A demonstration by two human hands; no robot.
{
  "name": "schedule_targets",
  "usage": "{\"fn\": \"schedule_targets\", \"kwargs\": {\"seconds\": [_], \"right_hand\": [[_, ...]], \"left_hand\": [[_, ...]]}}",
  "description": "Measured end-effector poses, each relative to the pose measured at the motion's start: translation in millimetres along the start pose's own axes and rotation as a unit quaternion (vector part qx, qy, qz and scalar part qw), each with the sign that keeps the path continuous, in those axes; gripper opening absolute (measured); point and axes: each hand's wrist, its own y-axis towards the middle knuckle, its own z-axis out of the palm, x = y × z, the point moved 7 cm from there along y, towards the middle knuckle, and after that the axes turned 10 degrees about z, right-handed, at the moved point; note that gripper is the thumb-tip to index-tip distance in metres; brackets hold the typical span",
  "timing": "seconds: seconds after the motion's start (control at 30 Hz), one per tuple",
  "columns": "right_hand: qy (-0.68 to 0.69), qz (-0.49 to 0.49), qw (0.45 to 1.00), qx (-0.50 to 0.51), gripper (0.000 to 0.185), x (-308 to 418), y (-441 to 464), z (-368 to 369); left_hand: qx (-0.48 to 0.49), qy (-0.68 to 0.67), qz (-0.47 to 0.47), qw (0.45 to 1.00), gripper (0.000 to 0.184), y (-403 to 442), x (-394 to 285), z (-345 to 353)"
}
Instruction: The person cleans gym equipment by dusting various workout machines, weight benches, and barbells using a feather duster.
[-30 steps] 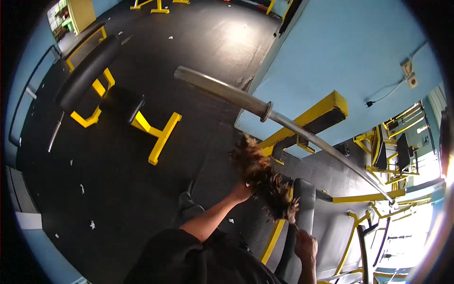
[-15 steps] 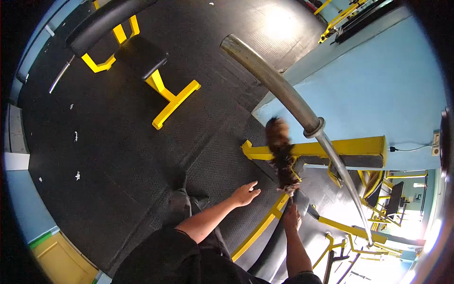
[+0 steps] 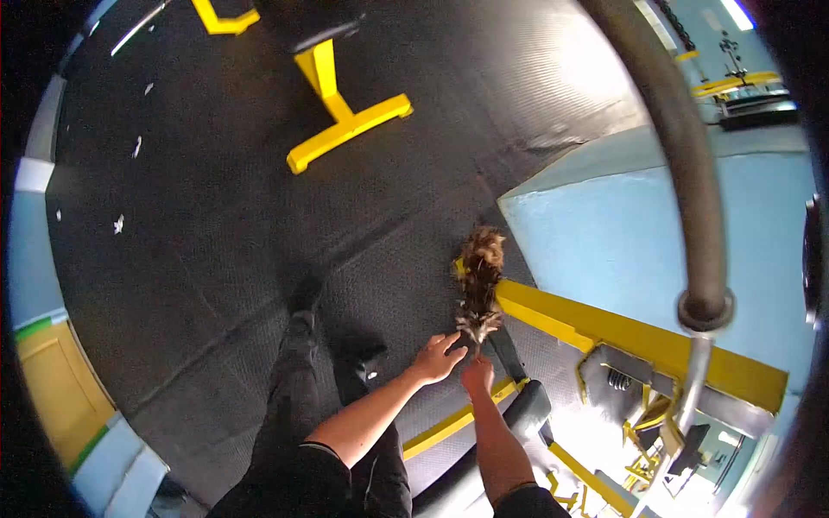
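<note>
A brown feather duster [image 3: 481, 276] points away from me, its feathers close to the near end of a yellow steel beam [image 3: 639, 338]. My right hand [image 3: 477, 377] is closed round its handle, below the paler feathers at the base. Just left of the handle is my left hand [image 3: 437, 358], fingers apart and holding nothing; whether a fingertip touches the base feathers, I cannot tell. A metal barbell [image 3: 691, 173] runs down the right side above the beam. Beneath my right forearm lies a black padded bench [image 3: 528, 410] on a yellow frame.
Another yellow-framed bench [image 3: 341, 129] stands on the black rubber floor [image 3: 216, 242] ahead. A light blue wall block [image 3: 622, 207] is at the right. White scraps [image 3: 119, 224] lie on the floor at left, and my legs [image 3: 289, 388] are below.
My right hand has brought the duster left, closer to my left hand. The view has shifted, with the barbell now larger and further right.
</note>
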Motion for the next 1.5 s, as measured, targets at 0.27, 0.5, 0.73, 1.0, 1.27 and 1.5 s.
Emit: {"fn": "schedule_targets", "kwargs": {"seconds": [0.27,0.5,0.73,1.0,1.27,1.5], "right_hand": [[-0.473,-0.268,0.762,0.353,0.041,87,33,137],[-0.401,-0.221,0.869,0.186,0.016,-56,-100,92],[-0.247,-0.031,0.968,0.037,0.014,-36,-68,74],[0.673,0.510,0.534,-0.039,0.024,-82,-53,156],[0.543,0.511,0.665,-0.054,0.029,-159,-97,117],[0.587,0.499,0.636,0.027,0.029,-220,-133,116]], "left_hand": [[-0.087,-0.007,-0.001,0.996,0.055,-25,119,-43],[-0.090,0.004,-0.073,0.993,0.052,-88,107,-70],[0.238,0.150,-0.047,0.958,0.050,-69,-65,-27],[0.289,0.353,0.057,0.888,0.060,-56,-68,-91],[0.366,0.387,-0.034,0.845,0.061,-92,-50,-11],[0.404,0.401,0.008,0.822,0.058,-97,-32,66]]}}
